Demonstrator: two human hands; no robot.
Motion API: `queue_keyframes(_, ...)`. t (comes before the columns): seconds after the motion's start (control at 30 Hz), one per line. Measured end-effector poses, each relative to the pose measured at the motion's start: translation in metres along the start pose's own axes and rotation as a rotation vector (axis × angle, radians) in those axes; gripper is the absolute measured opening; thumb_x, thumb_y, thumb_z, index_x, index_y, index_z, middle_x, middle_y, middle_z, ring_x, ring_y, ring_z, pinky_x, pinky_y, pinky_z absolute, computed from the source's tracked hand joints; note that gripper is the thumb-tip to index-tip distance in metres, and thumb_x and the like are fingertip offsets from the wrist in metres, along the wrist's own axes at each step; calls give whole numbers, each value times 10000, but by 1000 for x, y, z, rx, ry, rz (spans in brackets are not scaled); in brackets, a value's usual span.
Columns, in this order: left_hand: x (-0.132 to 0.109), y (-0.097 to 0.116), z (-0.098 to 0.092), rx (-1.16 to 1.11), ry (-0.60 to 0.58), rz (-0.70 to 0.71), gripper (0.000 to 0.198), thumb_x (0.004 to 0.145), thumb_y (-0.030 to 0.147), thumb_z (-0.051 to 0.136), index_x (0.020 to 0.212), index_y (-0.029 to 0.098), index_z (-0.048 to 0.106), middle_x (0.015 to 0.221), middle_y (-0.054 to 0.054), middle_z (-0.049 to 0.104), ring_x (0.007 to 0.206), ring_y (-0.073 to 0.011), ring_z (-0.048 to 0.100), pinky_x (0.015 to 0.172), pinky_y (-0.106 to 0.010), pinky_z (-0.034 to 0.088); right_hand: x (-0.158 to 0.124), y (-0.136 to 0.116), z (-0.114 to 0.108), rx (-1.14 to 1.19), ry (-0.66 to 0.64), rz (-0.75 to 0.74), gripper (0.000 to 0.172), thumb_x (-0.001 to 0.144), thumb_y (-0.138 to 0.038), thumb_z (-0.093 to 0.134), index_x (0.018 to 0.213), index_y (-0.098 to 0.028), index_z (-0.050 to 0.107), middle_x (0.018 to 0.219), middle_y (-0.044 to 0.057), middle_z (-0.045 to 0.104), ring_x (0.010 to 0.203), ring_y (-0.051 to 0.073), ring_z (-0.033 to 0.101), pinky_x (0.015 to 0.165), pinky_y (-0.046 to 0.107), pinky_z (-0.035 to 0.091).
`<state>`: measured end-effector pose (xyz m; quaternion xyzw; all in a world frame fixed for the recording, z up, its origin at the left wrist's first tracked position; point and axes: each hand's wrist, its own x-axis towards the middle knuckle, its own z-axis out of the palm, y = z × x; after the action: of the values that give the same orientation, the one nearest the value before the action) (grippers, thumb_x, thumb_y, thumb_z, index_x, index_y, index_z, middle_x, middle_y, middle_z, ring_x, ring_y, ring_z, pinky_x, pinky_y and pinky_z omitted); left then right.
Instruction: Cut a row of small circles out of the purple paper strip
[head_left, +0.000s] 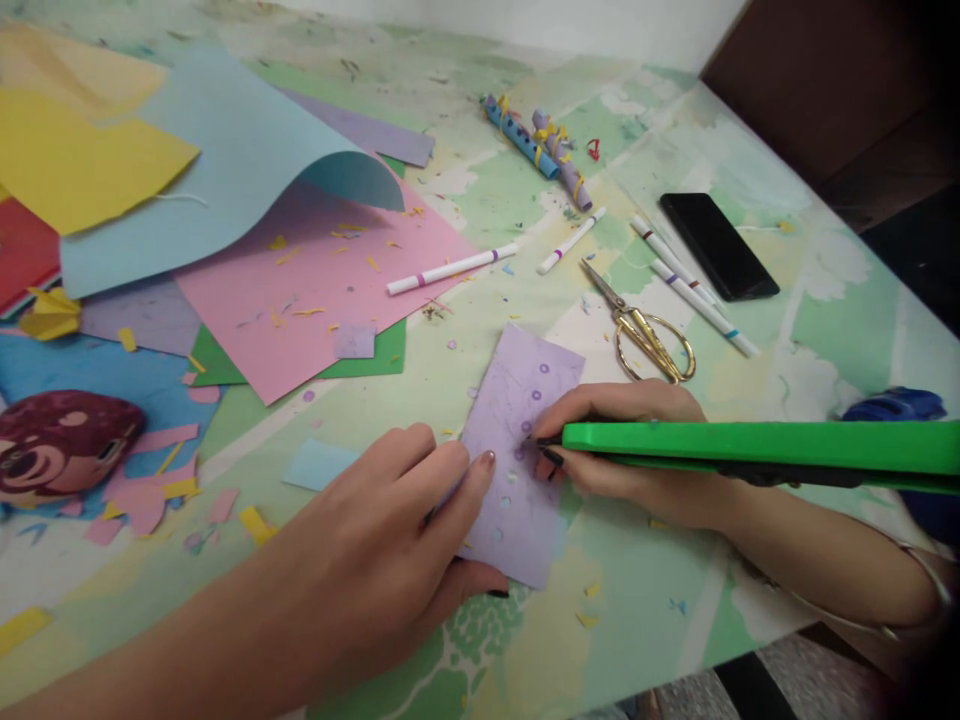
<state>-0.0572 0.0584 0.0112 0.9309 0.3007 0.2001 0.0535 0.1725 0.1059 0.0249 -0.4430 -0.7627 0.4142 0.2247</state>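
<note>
A small purple paper card (517,400) with several punched holes lies on the table in front of me. My left hand (390,540) holds its left side, fingers on top and thumb at the lower edge. My right hand (630,450) is closed round a long green tool (750,445), whose dark tip touches the card beside the holes.
Gold scissors (645,330), white markers (450,268) and a black phone (716,245) lie beyond the card. Rolled paper tubes (540,145) sit further back. Pink (322,280), light blue (225,170) and yellow (67,160) sheets cover the left, with paper scraps and a bear-face item (60,440).
</note>
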Motion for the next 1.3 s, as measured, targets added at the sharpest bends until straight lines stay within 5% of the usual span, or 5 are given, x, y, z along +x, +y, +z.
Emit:
queue_keyframes(0.77,0,0,-1,11,0,5,392,902,300,516,1112,-22,594,830,-133,527,754,-241,461,601,-418,509,-4,-6,11,-127,140,-75,190,654,-25,635,735,-188,687,642,-50,703,560,70,639,529,147,468)
queue_keyframes(1.3,2,9,1,135,73,-17,378,936,389,459,971,44,611,804,-106,577,737,-238,516,550,-380,472,-10,-10,13,-18,103,92,137,751,-98,606,805,-203,675,668,-26,714,585,112,660,550,200,524)
